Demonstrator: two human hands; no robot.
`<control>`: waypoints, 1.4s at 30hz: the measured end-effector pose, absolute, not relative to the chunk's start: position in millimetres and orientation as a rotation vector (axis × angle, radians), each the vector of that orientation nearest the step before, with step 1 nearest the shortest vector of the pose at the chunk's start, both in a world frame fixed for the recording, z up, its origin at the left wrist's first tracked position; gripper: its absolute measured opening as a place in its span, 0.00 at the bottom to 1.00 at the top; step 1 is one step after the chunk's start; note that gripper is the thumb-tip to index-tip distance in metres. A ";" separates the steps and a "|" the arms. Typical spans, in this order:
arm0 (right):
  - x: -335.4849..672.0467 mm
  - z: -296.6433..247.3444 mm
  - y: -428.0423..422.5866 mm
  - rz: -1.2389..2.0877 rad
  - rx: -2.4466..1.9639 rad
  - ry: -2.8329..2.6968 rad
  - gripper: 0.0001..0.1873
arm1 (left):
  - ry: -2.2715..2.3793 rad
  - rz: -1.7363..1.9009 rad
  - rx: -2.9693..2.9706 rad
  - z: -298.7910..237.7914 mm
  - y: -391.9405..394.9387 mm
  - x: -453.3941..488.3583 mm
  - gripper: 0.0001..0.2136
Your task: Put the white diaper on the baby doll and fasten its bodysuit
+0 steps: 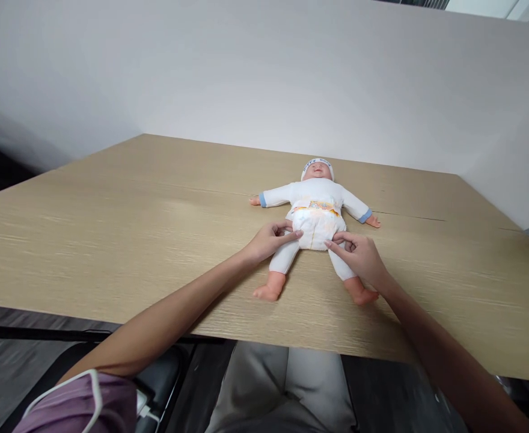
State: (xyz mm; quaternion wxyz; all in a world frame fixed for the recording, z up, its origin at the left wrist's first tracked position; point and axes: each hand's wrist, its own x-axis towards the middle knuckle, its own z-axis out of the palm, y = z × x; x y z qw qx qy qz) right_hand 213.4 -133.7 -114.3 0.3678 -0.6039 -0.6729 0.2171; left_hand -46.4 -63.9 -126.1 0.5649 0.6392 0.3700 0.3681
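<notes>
Where the left hand (pixel 271 240) meets the left leg edge of the diaper (pixel 315 231), thumb and fingers stand slightly apart; a pinch cannot be confirmed. The diaper sits around the hips of the doll (pixel 317 189), face-up on the table (pixel 156 240). The right hand (pixel 331 239), thumb and forefinger nearly together, touches the opposite leg edge; hold likewise unconfirmed.

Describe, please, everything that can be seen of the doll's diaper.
The diaper is white and soft-looking, with a patterned orange-and-yellow waistband and a thin yellowish line down its front. It wraps the hips of the doll, which lies face up on the table. The left hand and right hand touch it at the leg edges; whether they pinch it is unclear.
</notes>
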 end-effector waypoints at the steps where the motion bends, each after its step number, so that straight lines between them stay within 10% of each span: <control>1: 212.5 -114.0 -134.8 0.459 -1.534 -1.764 0.19 | 0.874 0.889 1.494 -126.1 -64.0 -46.1 0.22; 10: 240.1 -115.8 -124.8 -0.078 -1.385 -1.700 0.14 | 0.991 0.928 2.040 -107.9 -26.6 -81.7 0.20; 17: 279.2 -128.3 -37.9 -0.061 -1.871 -1.728 0.36 | 1.694 0.651 2.415 -111.2 46.2 -68.3 0.32; 23: 250.2 -120.7 -21.4 0.149 -1.999 -1.669 0.18 | 1.849 0.517 2.297 -98.8 41.9 -34.8 0.24; 42: 231.0 -86.4 -331.1 0.739 -1.319 -2.163 0.21 | 1.309 0.404 1.873 -133.5 -412.8 -127.7 0.14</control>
